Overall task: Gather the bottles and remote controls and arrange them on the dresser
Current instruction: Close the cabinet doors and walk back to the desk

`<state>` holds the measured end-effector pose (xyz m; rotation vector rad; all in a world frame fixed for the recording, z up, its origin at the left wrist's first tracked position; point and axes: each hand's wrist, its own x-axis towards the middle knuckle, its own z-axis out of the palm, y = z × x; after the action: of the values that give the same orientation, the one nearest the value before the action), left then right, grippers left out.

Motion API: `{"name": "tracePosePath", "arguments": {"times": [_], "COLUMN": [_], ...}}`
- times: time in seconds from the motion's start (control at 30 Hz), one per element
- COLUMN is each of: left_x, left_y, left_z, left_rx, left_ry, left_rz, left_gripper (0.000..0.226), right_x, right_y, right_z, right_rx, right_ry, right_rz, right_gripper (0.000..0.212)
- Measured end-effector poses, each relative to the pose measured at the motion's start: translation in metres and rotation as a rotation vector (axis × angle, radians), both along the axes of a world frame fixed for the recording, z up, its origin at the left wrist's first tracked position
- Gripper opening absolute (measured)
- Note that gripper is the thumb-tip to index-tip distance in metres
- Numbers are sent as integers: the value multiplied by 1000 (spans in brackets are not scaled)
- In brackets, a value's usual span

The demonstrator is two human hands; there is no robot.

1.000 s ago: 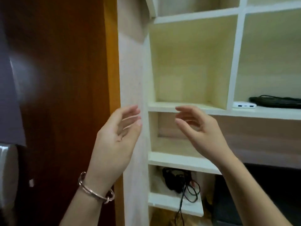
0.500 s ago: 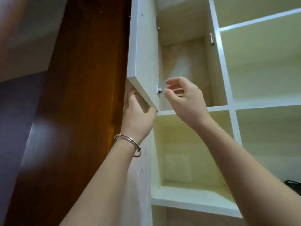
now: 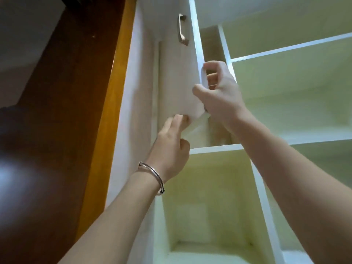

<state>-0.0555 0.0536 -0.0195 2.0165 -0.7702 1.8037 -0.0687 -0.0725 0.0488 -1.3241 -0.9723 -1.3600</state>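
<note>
No bottle or remote control shows in this view. I look up at a white cabinet door (image 3: 177, 79) with a metal handle (image 3: 182, 29), high in a shelf unit. My right hand (image 3: 219, 94) grips the door's free edge, fingers curled behind it and thumb on the front. My left hand (image 3: 171, 147), with a metal bangle on the wrist, presses its fingertips up against the door's bottom edge. The space behind the door is mostly hidden.
Pale yellow open shelf compartments (image 3: 207, 197) with white dividers fill the right and lower view. A dark brown wooden door (image 3: 57, 111) with an orange-yellow edge stands at the left, beside the unit's white side panel (image 3: 133, 103).
The view tilted further upward. Both hands rose from chest height to the upper cabinet door. The door swung from wide open toward the cabinet front, and my right hand took hold of its edge.
</note>
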Motion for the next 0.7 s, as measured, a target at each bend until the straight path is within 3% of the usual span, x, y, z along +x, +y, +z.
{"name": "tracePosePath", "arguments": {"times": [0.13,0.23,0.43,0.53,0.7], "left_x": [26,41,75,91,115], "left_y": [-18,-20,-32,-39,-43], "left_z": [11,16,22,22,23], "left_rx": [-1,58,148,155,112], "left_ry": [31,70,99,123,162], "left_rz": [-87,-102,136,209,257], "left_gripper": [38,51,55,44,44], "right_x": [24,38,91,111,131], "right_y": [-40,-54,-78,-82,-82], "right_z": [-2,-3,-13,-14,-16], "right_rx": [-14,-22,60,94,76], "right_ry": [50,68,184,229,300], "right_rz": [-95,-156,-308,-390,-478], "right_gripper": [49,48,54,56,62]}}
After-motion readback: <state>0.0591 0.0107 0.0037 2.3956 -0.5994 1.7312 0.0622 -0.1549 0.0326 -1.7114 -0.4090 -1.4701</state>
